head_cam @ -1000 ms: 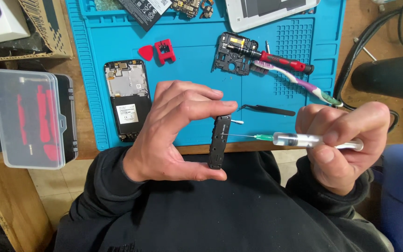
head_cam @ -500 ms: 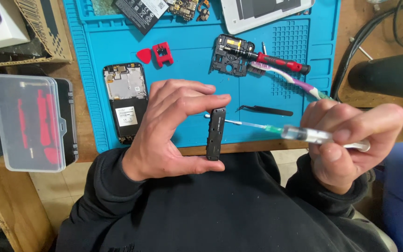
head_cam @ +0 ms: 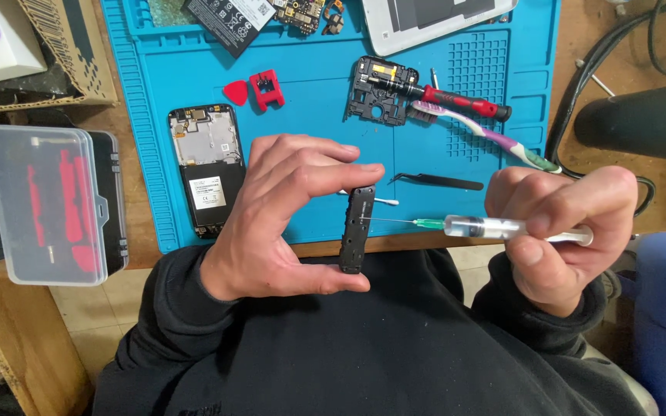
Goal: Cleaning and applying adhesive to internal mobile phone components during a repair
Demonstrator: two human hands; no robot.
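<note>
Syringe needle applied to a narrow black phone part held over the table edge.

The left hand (head_cam: 271, 223) pinches the black part (head_cam: 356, 229) upright, forefinger on its top end, thumb under its bottom end, the other fingers spread. The right hand (head_cam: 560, 231) is closed around a syringe (head_cam: 495, 227) held level, its needle tip touching the part's right side. Behind on the blue mat (head_cam: 310, 115) lie an opened phone (head_cam: 206, 169), tweezers (head_cam: 437, 182) and a red-handled screwdriver (head_cam: 449, 98).
</note>
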